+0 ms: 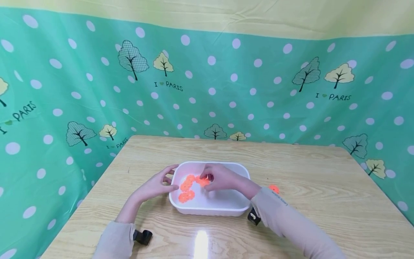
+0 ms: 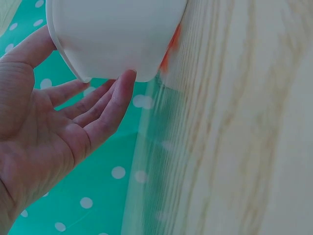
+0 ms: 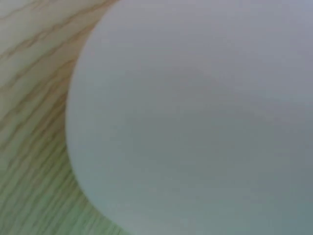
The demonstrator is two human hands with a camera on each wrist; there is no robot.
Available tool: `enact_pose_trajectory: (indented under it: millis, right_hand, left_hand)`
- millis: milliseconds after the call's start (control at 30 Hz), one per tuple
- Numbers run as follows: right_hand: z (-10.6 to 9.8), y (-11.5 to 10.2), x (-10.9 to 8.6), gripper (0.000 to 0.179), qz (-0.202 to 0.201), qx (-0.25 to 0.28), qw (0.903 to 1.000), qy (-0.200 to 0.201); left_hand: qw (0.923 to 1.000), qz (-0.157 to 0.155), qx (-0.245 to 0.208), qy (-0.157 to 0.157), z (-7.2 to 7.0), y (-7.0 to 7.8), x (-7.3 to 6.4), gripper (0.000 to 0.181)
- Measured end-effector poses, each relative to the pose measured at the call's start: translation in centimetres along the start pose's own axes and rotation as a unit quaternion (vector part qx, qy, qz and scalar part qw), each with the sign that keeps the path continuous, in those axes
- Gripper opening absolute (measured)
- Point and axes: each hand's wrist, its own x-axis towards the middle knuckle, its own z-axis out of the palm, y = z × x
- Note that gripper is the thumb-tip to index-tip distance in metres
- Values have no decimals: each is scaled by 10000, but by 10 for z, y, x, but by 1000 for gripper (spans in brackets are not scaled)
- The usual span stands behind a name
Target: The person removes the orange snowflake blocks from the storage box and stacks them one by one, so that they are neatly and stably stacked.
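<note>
The orange discs (image 1: 186,196) lie in the left half of the white tub (image 1: 210,209), a few of them overlapping in a loose curve, and one more orange disc (image 1: 274,189) sits on the table (image 1: 339,198) just beyond your right forearm. Expect the discs to be light and fairly stiff, probably plastic; their edges look notched, so a thumb-and-fingertip pinch across the rim should hold better than a press on the flat face, where they could slide over each other. The tub looks light and smooth too, and may skid if you push on one wall, so its rim and end corners are the best places to steady it. Your left hand (image 1: 158,185) does that at the left end: the thumb meets the rim and the bent fingers spread round the far corner, with a wide gap between. Your right hand (image 1: 223,178) reaches over the tub's right side, wrist above the rim, fingers curled down with the tips among the discs near the middle; you cannot tell whether they pinch one, since the knuckles hide the contact and the right wrist view shows only pale tub wall and wood grain.
</note>
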Motion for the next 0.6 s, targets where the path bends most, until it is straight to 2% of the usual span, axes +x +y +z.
enact_pose_trajectory:
  millis: [433, 600]
  right_hand:
    - [-14, 8, -14, 30, -245, -33, 9982, 544]
    - [-19, 12, -22, 28, -204, 55, 9974, 694]
  left_hand:
    - [10000, 19, -17, -6, 0, 0, 1, 75]
    - [10000, -5, -1, -9, 0, 0, 1, 75]
